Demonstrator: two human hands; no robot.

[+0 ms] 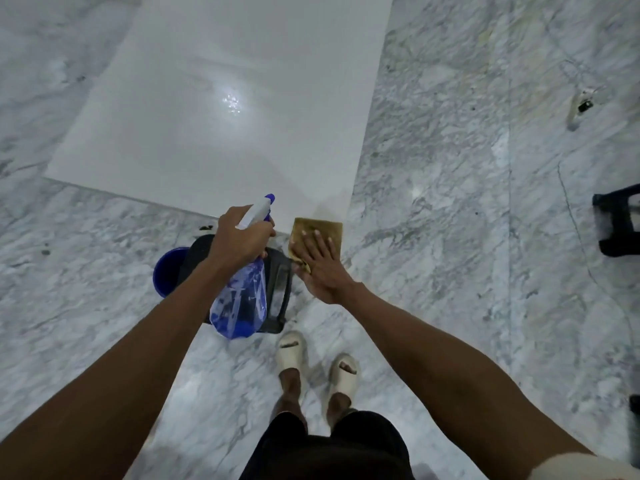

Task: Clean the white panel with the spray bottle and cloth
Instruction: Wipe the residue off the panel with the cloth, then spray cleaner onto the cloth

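cloth (pixel 320 233) under right hand (pixel 320 268), thumb perhaps hidden

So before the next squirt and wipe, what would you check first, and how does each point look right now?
1. Spray bottle gripped by left hand: ok.
2. Nozzle aimed at the white panel: ok.
3. Liquid left in bottle: ok.
4. Cloth under right hand, fingers flat: ok.
5. Cloth clean enough: not ok, looks stained.
6. Panel already wet: ok, droplets glint mid-panel.
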